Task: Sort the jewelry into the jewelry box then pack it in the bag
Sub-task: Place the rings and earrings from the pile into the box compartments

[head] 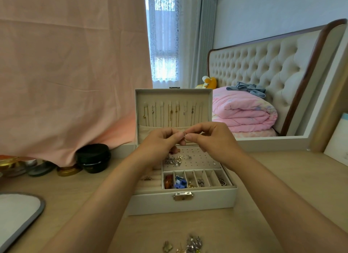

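A light wooden table (263,186) stands in a bedroom, with a pink cloth (75,73) hanging at the left, a window with a lace curtain (163,36) behind, and a bed with a tufted headboard (263,64) and a folded pink blanket (244,111) at the right. Both hands are raised above the open jewelry box (150,203), just in front of its upright lid (173,94). The left hand (160,141) and the right hand (212,137) meet fingertip to fingertip, and together they pinch one small piece of jewelry (185,135) between thumbs and forefingers; the other fingers are curled loosely. The piece is tiny, with a reddish head and a bit of metal under it; more I cannot tell. The box is white, sits in the middle of the table and has a metal latch (183,196) on its front wall. Thin necklaces (171,113) hang in a row inside the lid. In the tray, a pad with small holes (199,158) carries a heap of silver earrings (174,160) at its left side. The narrow compartments in front of it hold an orange piece (168,181), blue pieces (179,183) and some gold and silver items. More loose jewelry (190,245) lies on the table near the bottom edge. At the left stand a black jar (94,157) and a gold lid (68,170), partly under the cloth.
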### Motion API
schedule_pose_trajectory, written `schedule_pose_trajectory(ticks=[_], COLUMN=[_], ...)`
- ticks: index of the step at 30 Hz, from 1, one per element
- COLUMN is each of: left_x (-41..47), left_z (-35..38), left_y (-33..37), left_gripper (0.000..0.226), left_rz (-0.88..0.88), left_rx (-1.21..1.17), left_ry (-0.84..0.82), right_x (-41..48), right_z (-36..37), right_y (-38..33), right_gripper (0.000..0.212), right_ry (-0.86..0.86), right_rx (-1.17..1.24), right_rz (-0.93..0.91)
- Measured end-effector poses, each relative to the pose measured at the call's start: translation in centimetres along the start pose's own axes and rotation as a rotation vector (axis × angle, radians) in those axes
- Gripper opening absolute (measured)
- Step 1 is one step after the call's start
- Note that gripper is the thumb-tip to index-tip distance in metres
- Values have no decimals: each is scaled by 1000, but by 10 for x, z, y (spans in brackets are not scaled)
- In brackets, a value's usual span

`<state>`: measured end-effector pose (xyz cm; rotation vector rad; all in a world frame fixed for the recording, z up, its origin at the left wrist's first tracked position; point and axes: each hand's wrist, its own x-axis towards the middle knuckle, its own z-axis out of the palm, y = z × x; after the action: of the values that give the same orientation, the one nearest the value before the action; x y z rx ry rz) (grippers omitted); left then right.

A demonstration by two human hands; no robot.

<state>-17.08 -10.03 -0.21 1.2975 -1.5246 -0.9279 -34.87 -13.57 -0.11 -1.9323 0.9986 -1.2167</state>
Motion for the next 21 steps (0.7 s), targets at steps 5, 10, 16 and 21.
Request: schedule_pose_trajectory(ticks=[5,10,16,21], left_x=[0,1,6,8], left_z=[1,4,12,15], left_y=[3,3,-8,-11], left_gripper=[17,18,14,19], left_rz=[32,61,218,203], left_rx=[-17,35,495,807], left_ry=[11,51,67,-19], right_x=[0,1,4,5], right_z=[-1,-2,-10,-13], right_y=[-2,-3,12,20], right_gripper=[14,16,8,17], right_ry=[7,8,9,-65], right_rx=[35,-2,-161,-356], right_rz=[-36,-74,-4,-1])
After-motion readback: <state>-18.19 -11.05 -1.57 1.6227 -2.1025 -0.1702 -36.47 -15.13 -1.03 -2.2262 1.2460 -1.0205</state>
